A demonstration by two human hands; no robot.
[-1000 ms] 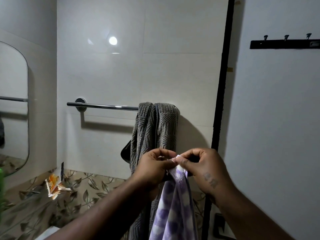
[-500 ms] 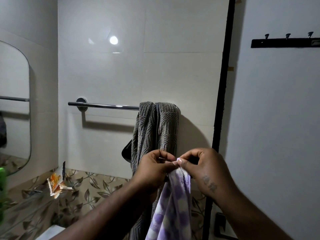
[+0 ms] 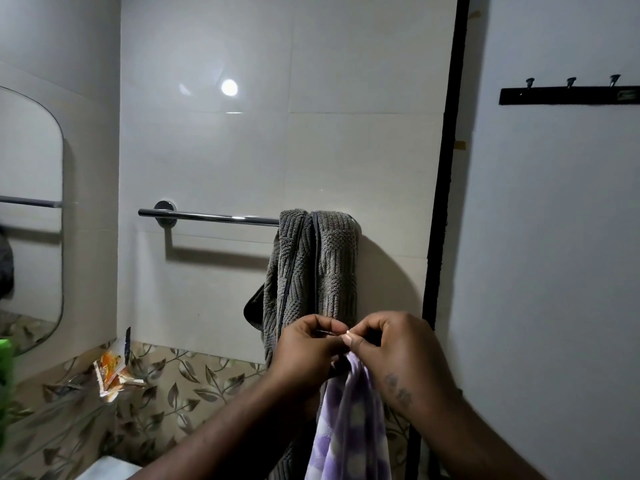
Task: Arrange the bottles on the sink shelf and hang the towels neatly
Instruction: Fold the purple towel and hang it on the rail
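A purple and white checked towel hangs down from my two hands, which pinch its top edge together in front of me. My left hand and my right hand touch at the fingertips. Behind them a grey ribbed towel hangs bunched at the right end of a chrome towel bar on the white tiled wall. The lower part of the grey towel is hidden by my arms.
A black hook rail with three hooks is high on the right wall. A black vertical frame separates that wall from the tiles. A mirror is at left, with orange sachets on the leaf-patterned ledge and a green object at the edge.
My hands have stayed nearly in place, gathering the towel's top edge more tightly; less of the purple towel shows above my fingers.
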